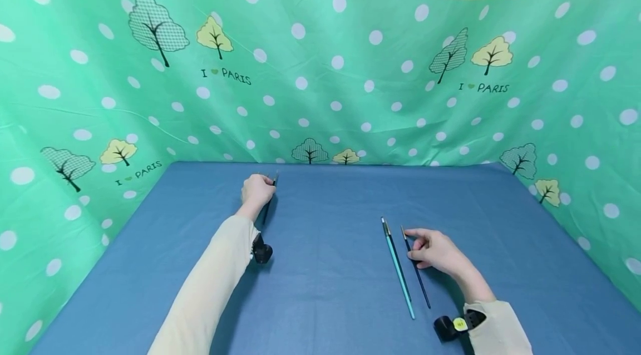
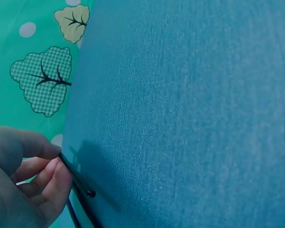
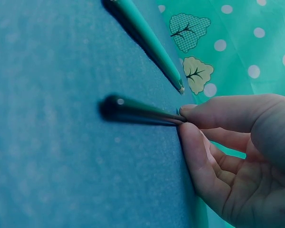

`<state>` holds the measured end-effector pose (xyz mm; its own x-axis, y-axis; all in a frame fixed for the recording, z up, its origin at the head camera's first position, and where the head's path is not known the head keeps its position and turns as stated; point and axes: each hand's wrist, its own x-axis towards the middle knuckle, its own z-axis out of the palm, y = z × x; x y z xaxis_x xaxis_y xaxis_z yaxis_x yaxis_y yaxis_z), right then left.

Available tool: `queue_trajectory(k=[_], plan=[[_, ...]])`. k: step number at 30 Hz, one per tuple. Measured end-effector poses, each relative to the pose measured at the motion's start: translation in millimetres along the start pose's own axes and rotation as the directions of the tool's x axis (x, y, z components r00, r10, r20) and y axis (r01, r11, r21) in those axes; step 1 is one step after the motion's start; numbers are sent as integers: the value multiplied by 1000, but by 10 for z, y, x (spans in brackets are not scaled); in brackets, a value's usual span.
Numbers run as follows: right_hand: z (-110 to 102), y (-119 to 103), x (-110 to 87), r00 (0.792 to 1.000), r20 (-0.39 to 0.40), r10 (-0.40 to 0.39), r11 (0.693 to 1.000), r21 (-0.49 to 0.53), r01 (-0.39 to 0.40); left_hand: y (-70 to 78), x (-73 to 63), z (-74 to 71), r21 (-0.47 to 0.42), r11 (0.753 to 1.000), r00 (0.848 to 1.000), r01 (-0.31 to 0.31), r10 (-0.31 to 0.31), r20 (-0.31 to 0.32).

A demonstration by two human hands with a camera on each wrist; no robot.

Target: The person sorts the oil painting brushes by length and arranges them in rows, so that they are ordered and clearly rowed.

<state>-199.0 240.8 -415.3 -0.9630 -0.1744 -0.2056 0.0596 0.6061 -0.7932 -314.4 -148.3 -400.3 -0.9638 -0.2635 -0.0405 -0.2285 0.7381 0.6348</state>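
At the far left of the table, my left hand [image 1: 257, 190] pinches a dark paintbrush [image 2: 77, 179] between thumb and fingers, its tip end pointing away. More dark handles [image 2: 88, 209] run just below that brush in the left wrist view. On the right, my right hand [image 1: 437, 251] pinches a slim black paintbrush [image 1: 422, 282] near its bristle end with thumb and index finger. The rounded handle end of this brush points toward the near edge. Left of it lie a teal paintbrush [image 1: 403, 286] and a black paintbrush [image 1: 398, 257], side by side.
A blue cloth [image 1: 320, 266] covers the table. Behind it and along both sides hangs a green curtain [image 1: 335, 88] with white dots and printed trees. Each wrist wears a small black camera, one on the left [image 1: 262, 251] and one on the right [image 1: 447, 329].
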Motion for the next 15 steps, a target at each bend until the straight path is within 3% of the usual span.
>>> queue_trajectory(k=[15], plan=[[-9,-15,-15,1000,13,-11,1000,2,11,-45,45,38,26,999,1000,26,-26,1]])
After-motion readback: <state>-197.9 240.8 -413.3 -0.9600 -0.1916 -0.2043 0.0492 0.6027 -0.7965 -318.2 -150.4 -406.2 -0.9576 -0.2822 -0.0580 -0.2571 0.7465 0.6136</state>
